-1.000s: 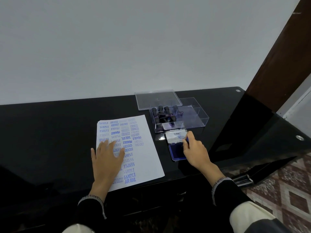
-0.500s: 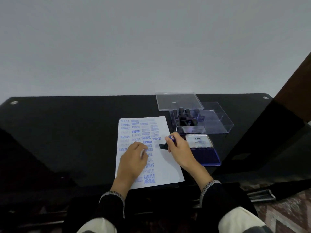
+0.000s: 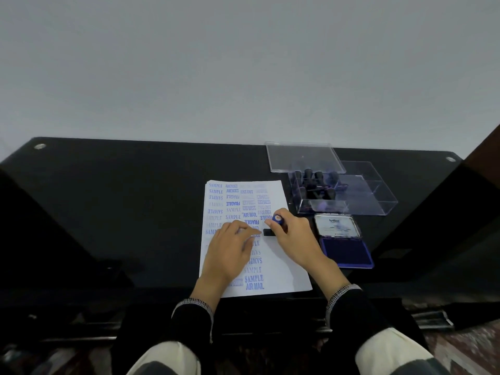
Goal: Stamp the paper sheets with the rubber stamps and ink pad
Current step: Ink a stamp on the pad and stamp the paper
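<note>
The right hand [image 3: 293, 239] is gripping a black rubber stamp with a blue-capped handle [image 3: 273, 226], base down on the white paper sheet [image 3: 281, 269], handle leaning toward the far side. The left hand [image 3: 230, 253] is lying flat, fingers relaxed, pinning the sheet. The sheet's long axis is running near to far on the black glass table [image 3: 121, 198]; bare tabletop is lying left, and the open blue ink pad [image 3: 343, 243] is sitting just right.

We seem to be at a home desk: a black glass tabletop [image 3: 121, 201], plain wall [image 3: 243, 63], patterned floor tiles [image 3: 470, 345]
</note>
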The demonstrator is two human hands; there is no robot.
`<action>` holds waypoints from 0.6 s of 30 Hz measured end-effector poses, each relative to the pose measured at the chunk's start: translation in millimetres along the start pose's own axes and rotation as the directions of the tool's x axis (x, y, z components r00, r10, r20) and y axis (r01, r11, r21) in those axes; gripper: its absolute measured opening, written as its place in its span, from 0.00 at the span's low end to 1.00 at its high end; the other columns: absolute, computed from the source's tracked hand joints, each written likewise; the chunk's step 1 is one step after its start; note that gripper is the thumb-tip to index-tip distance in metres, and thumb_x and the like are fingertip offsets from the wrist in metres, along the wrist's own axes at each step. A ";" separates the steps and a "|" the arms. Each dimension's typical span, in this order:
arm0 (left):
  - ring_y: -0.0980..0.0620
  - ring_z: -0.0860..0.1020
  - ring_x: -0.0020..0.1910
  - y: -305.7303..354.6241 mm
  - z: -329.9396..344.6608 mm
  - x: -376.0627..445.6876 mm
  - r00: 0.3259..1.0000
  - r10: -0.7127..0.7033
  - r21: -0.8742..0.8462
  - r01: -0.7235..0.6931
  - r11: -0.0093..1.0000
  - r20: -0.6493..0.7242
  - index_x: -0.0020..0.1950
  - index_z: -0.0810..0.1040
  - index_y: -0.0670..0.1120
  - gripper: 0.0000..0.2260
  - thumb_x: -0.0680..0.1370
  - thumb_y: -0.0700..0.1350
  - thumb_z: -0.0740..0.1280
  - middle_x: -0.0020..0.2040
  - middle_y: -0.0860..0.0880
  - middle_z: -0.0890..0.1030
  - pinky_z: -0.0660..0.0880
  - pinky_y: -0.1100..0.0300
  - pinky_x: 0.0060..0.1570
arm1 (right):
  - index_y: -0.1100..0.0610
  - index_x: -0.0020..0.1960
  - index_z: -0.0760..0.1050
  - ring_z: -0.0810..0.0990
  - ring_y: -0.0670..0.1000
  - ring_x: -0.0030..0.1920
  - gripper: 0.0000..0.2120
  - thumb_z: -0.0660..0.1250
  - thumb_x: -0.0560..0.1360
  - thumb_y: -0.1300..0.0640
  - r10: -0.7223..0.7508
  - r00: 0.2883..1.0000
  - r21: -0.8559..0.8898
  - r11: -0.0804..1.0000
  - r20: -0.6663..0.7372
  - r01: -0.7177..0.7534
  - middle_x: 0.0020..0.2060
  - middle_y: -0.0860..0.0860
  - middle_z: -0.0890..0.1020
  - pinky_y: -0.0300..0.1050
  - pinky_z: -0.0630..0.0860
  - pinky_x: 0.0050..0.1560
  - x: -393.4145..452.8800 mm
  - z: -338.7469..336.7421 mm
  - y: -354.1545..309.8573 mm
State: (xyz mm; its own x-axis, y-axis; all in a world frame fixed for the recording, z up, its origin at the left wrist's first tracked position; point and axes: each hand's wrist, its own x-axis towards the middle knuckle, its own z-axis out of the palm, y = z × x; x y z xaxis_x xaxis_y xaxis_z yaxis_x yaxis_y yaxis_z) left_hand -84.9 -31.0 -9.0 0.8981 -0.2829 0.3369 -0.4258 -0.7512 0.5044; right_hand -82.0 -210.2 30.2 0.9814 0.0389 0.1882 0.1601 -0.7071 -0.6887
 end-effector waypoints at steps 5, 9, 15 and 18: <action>0.55 0.71 0.56 0.9 -1.1 0.7 1.000 0.003 0.019 -0.004 1.000 0.029 0.61 0.79 0.55 0.11 0.81 0.47 0.61 0.57 0.55 0.75 0.66 0.62 0.56 | 0.55 0.50 0.71 0.71 0.46 0.30 0.09 0.63 0.79 0.49 -0.011 1.000 -0.072 0.997 0.014 0.012 0.30 0.44 0.73 0.40 0.69 0.32 -1.6 0.6 -1.6; 0.54 0.71 0.58 1.4 -2.4 0.6 0.999 0.002 0.031 -0.003 1.000 0.048 0.62 0.79 0.55 0.12 0.81 0.47 0.61 0.59 0.54 0.75 0.66 0.61 0.58 | 0.56 0.52 0.72 0.72 0.47 0.31 0.11 0.63 0.79 0.48 -0.011 1.000 -0.108 0.994 0.004 0.012 0.31 0.44 0.73 0.43 0.71 0.34 -2.2 1.5 -2.6; 0.54 0.71 0.59 1.6 -1.9 1.1 0.999 -0.009 0.041 0.007 0.999 0.051 0.62 0.79 0.55 0.12 0.81 0.47 0.61 0.60 0.54 0.75 0.65 0.62 0.57 | 0.56 0.52 0.71 0.74 0.49 0.32 0.11 0.62 0.79 0.48 0.003 1.000 -0.128 0.992 0.002 -0.002 0.32 0.46 0.74 0.46 0.73 0.35 -5.2 2.3 -5.5; 0.54 0.72 0.59 1.4 -1.2 1.0 0.999 -0.008 0.056 0.005 0.998 0.048 0.61 0.79 0.55 0.12 0.81 0.47 0.62 0.60 0.54 0.76 0.65 0.63 0.57 | 0.55 0.51 0.71 0.73 0.48 0.31 0.10 0.62 0.79 0.48 0.007 1.000 -0.132 0.991 -0.006 -0.008 0.30 0.44 0.73 0.43 0.71 0.33 -5.7 3.2 -6.0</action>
State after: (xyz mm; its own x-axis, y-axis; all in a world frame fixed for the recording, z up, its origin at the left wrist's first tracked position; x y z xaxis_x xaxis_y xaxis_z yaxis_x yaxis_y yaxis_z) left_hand -84.7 -31.6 -7.0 0.9058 -0.3052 0.2940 -0.4141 -0.7848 0.4610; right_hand -88.2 -203.9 31.0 0.9818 0.0299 0.1874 0.1371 -0.7943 -0.5919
